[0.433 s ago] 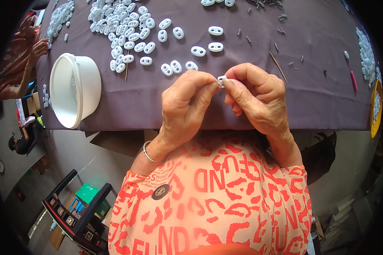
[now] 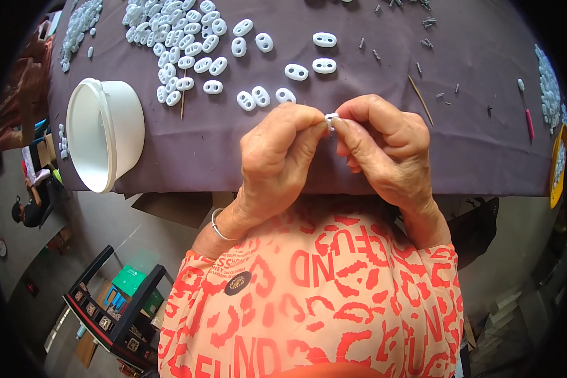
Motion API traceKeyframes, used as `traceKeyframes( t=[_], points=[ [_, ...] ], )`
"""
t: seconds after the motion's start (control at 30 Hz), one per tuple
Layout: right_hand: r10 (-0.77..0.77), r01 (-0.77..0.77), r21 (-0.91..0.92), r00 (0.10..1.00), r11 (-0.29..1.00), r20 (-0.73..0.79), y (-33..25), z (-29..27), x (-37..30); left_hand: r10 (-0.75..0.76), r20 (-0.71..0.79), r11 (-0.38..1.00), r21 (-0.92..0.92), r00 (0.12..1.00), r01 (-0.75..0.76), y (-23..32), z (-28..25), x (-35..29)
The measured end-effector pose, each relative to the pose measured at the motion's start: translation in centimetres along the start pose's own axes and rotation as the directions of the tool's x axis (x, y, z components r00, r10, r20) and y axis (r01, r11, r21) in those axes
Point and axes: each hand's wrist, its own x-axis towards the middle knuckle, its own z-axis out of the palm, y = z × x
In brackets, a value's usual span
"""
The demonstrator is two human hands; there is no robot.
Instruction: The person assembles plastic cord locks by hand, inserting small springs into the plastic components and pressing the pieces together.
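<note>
Pinched between both hands over the table's near part is a small white two-hole cord lock (image 2: 331, 118). My left hand (image 2: 276, 151) grips its left side between thumb and forefinger. From the right, the thumb and forefinger of my right hand (image 2: 387, 151) close on the same piece, hiding much of it. Just beyond my hands lie loose white oval cord locks (image 2: 297, 72), each with two holes. More of them form a heap (image 2: 170, 28) at the far left.
A white plastic tub (image 2: 123, 132) stands tilted at the left. Small metal springs (image 2: 376, 55), a thin wooden stick (image 2: 420, 99) and a pink-handled tool (image 2: 529, 123) lie to the right. An orange tray (image 2: 556, 167) holds small pale pieces. Another person's arm (image 2: 28, 94) reaches in at left.
The view has shifted slightly, so the table things appear a little displaced. Both hands keep their pinch on the cord lock, with hardly any movement.
</note>
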Motion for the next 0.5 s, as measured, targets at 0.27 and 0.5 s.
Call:
traceKeyframes(
  t=[0.27,0.5],
  points=[
    [0.121,-0.125,0.136,0.992,0.983,0.034,-0.04,-0.15,-0.2,-0.13,-0.018,0.988,-0.09,0.991,0.128,0.05,-0.06,-0.15],
    [0.203,-0.21,0.172,0.977,0.962,0.058,-0.27,-0.3,-0.11,-0.152,0.002,0.985,-0.08,0.988,0.151,0.06,-0.14,-0.13]
  ],
)
